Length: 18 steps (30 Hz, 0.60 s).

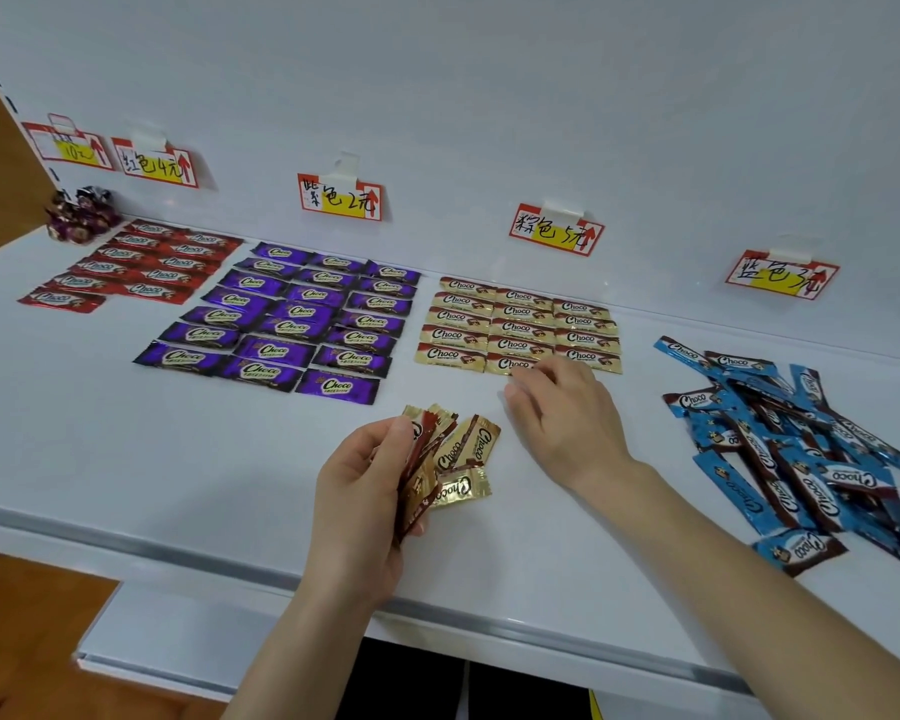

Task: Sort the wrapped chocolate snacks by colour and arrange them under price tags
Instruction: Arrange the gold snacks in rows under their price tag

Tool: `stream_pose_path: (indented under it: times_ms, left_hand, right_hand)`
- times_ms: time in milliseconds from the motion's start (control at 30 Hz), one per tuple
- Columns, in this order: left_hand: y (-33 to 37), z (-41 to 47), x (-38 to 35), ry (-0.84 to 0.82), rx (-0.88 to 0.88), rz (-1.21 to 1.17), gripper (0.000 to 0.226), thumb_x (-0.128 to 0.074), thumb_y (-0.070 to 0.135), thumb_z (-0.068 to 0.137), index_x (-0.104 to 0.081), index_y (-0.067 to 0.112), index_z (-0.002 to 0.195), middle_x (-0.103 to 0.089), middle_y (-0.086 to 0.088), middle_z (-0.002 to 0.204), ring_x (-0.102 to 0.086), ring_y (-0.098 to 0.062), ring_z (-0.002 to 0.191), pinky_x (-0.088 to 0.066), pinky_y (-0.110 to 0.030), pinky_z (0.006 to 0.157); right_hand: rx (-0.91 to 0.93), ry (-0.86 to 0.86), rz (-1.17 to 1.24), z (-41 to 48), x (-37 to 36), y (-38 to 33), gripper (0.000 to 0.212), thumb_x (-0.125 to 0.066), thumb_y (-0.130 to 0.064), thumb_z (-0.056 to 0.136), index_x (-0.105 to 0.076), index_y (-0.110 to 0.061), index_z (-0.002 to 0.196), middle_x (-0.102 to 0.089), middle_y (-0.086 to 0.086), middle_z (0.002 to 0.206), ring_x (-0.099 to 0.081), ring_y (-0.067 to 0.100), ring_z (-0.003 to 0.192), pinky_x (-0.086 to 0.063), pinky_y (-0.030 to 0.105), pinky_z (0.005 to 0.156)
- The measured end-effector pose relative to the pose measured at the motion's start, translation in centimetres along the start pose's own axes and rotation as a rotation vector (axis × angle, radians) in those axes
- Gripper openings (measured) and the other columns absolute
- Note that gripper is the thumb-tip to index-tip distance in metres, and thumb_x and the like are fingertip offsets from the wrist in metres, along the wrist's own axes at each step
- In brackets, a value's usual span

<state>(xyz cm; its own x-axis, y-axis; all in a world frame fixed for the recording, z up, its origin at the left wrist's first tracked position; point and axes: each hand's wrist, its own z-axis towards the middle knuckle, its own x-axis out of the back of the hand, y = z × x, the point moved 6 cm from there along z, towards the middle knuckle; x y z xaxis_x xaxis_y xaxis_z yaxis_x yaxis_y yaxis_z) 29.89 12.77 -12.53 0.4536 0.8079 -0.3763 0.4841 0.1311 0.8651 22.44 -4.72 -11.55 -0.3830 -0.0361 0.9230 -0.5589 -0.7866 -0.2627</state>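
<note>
My left hand [365, 485] grips a fanned bunch of gold-wrapped Choco snacks [450, 454] above the white shelf. My right hand [562, 413] reaches forward with its fingertips touching the front edge of the gold rows [515, 324], at a gold wrapper in the nearest row; whether it pinches that wrapper is not clear. Red snacks [136, 262] lie in rows under the red price tag [157, 163]. Purple snacks [292, 319] lie in rows under their tag [340, 199]. The gold rows sit under a third tag [554, 231]. Blue snacks [801, 449] lie in a loose heap below the blue tag [780, 275].
A small pile of dark twisted-wrapper candies [81, 213] sits at the far left under another tag [68, 147]. The white shelf [178, 449] has a raised front lip, with a lower shelf and wooden floor [22, 626] beneath.
</note>
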Motion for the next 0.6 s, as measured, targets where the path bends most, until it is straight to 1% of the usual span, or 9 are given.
stream_pose_path:
  times_ms: [233, 367, 433, 500, 533, 567, 600]
  left_hand:
    - [-0.1, 0.1, 0.0, 0.006, -0.015, 0.001, 0.020, -0.051, 0.018, 0.094, -0.062, 0.009, 0.081, -0.066, 0.001, 0.058, -0.055, -0.007, 0.041, -0.031, -0.014, 0.029]
    - [0.0, 0.0, -0.2, 0.020, -0.053, 0.029, 0.019, -0.052, 0.020, 0.094, -0.062, 0.007, 0.085, -0.064, 0.002, 0.054, -0.053, -0.005, 0.040, -0.031, -0.013, 0.029]
    - [0.1, -0.1, -0.2, 0.042, -0.080, 0.032, 0.018, -0.052, 0.021, 0.095, -0.062, 0.007, 0.088, -0.063, 0.003, 0.053, -0.054, -0.006, 0.040, -0.031, -0.013, 0.030]
    - [0.5, -0.1, -0.1, 0.088, -0.126, 0.051, 0.017, -0.053, 0.024, 0.094, -0.064, 0.011, 0.091, -0.065, 0.002, 0.059, -0.058, -0.008, 0.044, -0.034, -0.015, 0.031]
    - [0.7, -0.1, -0.1, 0.116, -0.152, 0.061, 0.016, -0.054, 0.026, 0.094, -0.065, 0.014, 0.091, -0.067, 0.001, 0.064, -0.059, -0.009, 0.047, -0.038, -0.017, 0.033]
    - [0.9, -0.2, -0.1, 0.141, -0.182, 0.063, 0.015, -0.055, 0.027, 0.093, -0.066, 0.016, 0.092, -0.067, 0.001, 0.067, -0.058, -0.010, 0.049, -0.042, -0.020, 0.037]
    - [1.2, -0.2, -0.2, 0.159, -0.218, 0.058, 0.014, -0.055, 0.026, 0.093, -0.065, 0.017, 0.091, -0.065, 0.001, 0.066, -0.057, -0.010, 0.050, -0.045, -0.023, 0.040]
  right_hand:
    - [0.010, 0.034, 0.022, 0.0, -0.2, 0.2, 0.030, -0.040, -0.029, 0.096, -0.064, -0.015, 0.110, -0.055, 0.007, 0.109, -0.043, 0.021, 0.102, -0.029, 0.028, 0.076]
    - [0.022, 0.068, 0.055, -0.2, 0.4, -0.1, 0.029, -0.042, -0.024, 0.096, -0.063, -0.011, 0.112, -0.057, 0.007, 0.111, -0.045, 0.021, 0.104, -0.034, 0.031, 0.081]
    - [0.014, 0.115, 0.193, -0.7, 1.5, -0.5, 0.026, -0.045, -0.019, 0.096, -0.064, -0.008, 0.109, -0.058, 0.004, 0.107, -0.047, 0.017, 0.103, -0.034, 0.023, 0.082]
    - [-0.010, 0.131, 0.443, -1.7, 3.1, -1.2, 0.017, -0.051, -0.019, 0.094, -0.066, -0.012, 0.094, -0.060, -0.005, 0.091, -0.052, 0.005, 0.091, -0.035, 0.015, 0.076]
    - [-0.007, 0.115, 0.583, -2.5, 3.8, -1.9, 0.014, -0.055, -0.021, 0.092, -0.065, -0.015, 0.084, -0.061, -0.009, 0.081, -0.053, 0.000, 0.082, -0.037, 0.012, 0.071]
    - [0.001, 0.082, 0.717, -3.4, 4.6, -2.8, 0.015, -0.060, -0.027, 0.088, -0.064, -0.019, 0.076, -0.061, -0.010, 0.072, -0.054, -0.001, 0.073, -0.038, 0.010, 0.066]
    - [0.008, 0.029, 0.845, -4.4, 5.3, -3.9, 0.017, -0.064, -0.035, 0.083, -0.065, -0.023, 0.072, -0.062, -0.008, 0.067, -0.055, -0.001, 0.067, -0.040, 0.010, 0.062]
